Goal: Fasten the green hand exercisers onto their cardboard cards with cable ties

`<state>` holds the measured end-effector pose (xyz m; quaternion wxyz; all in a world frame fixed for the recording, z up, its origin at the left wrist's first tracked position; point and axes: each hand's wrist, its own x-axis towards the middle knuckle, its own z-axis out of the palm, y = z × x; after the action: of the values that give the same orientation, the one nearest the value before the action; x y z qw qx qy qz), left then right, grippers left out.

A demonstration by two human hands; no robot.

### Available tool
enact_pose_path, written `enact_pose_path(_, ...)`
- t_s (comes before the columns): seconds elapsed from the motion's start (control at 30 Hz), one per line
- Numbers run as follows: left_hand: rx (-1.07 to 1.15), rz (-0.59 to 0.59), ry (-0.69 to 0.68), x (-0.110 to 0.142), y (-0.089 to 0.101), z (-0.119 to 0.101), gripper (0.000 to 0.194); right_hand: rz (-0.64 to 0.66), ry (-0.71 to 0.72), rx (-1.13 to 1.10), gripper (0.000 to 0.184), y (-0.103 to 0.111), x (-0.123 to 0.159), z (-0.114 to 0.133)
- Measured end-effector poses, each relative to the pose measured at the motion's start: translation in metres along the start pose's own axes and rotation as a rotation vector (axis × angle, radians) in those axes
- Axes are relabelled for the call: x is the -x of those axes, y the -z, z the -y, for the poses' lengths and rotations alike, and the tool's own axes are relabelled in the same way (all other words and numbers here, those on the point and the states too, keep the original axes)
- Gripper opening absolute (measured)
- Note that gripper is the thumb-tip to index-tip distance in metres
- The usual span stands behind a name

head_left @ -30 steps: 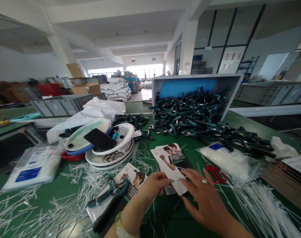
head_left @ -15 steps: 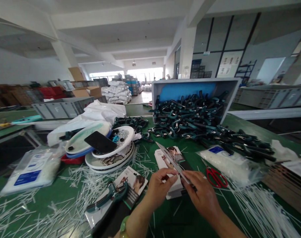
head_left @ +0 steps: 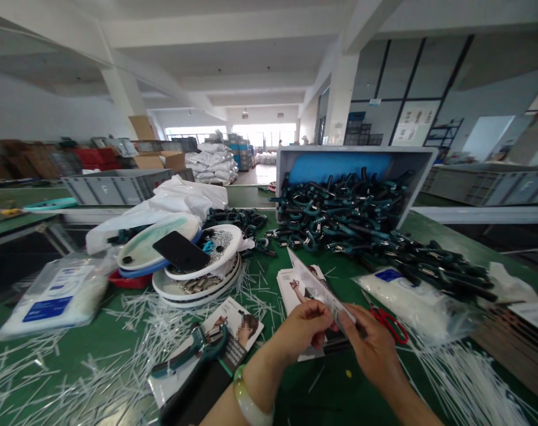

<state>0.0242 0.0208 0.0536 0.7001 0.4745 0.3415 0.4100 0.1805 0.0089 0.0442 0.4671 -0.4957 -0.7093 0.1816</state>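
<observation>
A thin printed backing card [head_left: 316, 284] stands tilted in front of me, nearly edge-on. My right hand [head_left: 370, 340] grips its lower right part between thumb and fingers. Against the card's left face, my left hand [head_left: 308, 324] has its fingers pinched together; whatever is between them is too small to make out. Behind and below lies a stack of similar cards [head_left: 287, 290]. To the left, a pair of pruning shears [head_left: 202, 349] with dark green handles rests on another card [head_left: 250, 331]. Red-handled scissors [head_left: 391, 325] lie just right of my right hand.
A grey crate [head_left: 424, 171] on its side spills many pruning shears [head_left: 340, 213]. White cable ties [head_left: 468, 373] are strewn on both sides of the green table. Stacked plates [head_left: 198, 299] hold metal parts, with a black phone [head_left: 180, 251] on top. Bags [head_left: 56, 296] flank them.
The card and both hands have shifted slightly right, and the card shows more of its left face. My left hand has turned, its fingers curling closer against the card.
</observation>
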Motion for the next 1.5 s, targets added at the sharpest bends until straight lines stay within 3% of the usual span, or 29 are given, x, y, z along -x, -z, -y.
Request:
enact_pose_path(0.27, -0.057, 0.066, 0.031, 0.004, 0.002, -0.013, 0.039, 0.012, -0.027, -0.043, 0.030, -0.001, 0.000, 0.001)
enact_pose_path(0.43, -0.035, 0.047, 0.069, 0.003, 0.004, -0.015, 0.036, -0.004, -0.036, -0.037, 0.030, -0.002, 0.000, -0.004)
enact_pose_path(0.57, -0.031, 0.056, 0.033, -0.001, 0.004, -0.012, 0.040, -0.019, 0.053, 0.022, 0.028, -0.003, 0.002, -0.005)
enact_pose_path(0.63, -0.025, 0.002, -0.012, -0.003, 0.004, -0.008, 0.043, -0.041, 0.139, 0.088, 0.026, -0.004, 0.004, -0.005)
enact_pose_path(0.77, 0.025, -0.224, -0.091, 0.000, -0.002, -0.001, 0.043, -0.082, 0.338, 0.246, 0.022, -0.007, 0.006, -0.006)
enact_pose_path(0.9, 0.148, -0.371, -0.238, 0.011, -0.009, 0.001, 0.039, -0.066, 0.523, 0.430, 0.027, -0.013, 0.007, -0.006)
enact_pose_path(1.0, -0.011, -0.409, -0.256, 0.015, -0.005, -0.002, 0.043, -0.039, 0.561, 0.533, 0.031, -0.021, 0.011, 0.000)
enact_pose_path(1.1, -0.173, -0.403, -0.151, 0.013, 0.010, -0.001, 0.032, 0.035, 0.529, 0.550, 0.032, -0.023, 0.012, 0.003)
enact_pose_path(1.2, -0.178, -0.466, -0.067, 0.005, 0.035, 0.007, 0.029, 0.131, 0.454, 0.585, 0.034, -0.004, 0.006, -0.008)
enact_pose_path(1.27, -0.216, -0.434, -0.019, 0.000, 0.050, 0.017, 0.033, 0.195, 0.272, 0.706, 0.035, 0.025, 0.000, -0.025)
enact_pose_path(1.4, -0.578, -0.440, 0.027, -0.009, 0.068, 0.036, 0.036, 0.461, -0.285, 1.001, 0.028, 0.085, 0.001, -0.063)
enact_pose_path(1.5, -0.737, -0.485, -0.030, -0.013, 0.069, 0.043, 0.038, 0.536, -0.351, 1.024, 0.030, 0.100, 0.011, -0.080)
